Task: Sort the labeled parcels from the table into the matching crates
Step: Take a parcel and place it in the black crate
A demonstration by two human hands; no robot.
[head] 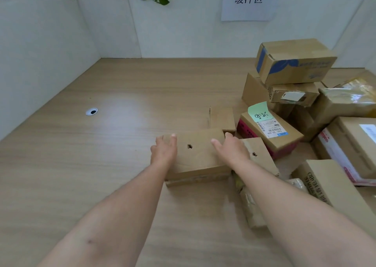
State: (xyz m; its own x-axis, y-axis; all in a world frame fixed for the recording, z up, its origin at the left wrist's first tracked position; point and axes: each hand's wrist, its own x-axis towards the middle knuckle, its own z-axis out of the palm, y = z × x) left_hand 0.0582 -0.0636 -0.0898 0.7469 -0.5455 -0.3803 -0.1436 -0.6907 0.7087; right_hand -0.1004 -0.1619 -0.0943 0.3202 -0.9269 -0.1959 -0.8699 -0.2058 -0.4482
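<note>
A flat brown cardboard parcel [197,157] with a small hole in its top lies on the wooden table [101,144], its flaps open at the far side. My left hand [163,151] grips its left edge, fingers curled over the far corner. My right hand [231,152] holds its right edge, fingers reaching over the far side. No crate is in view.
A pile of parcels fills the right side: a box with a green sticky note [268,128], a blue-printed box [293,61] stacked on others, a printed box [329,187] near my right arm. A cable grommet [91,111] sits at left. A paper sign [249,0] hangs on the wall.
</note>
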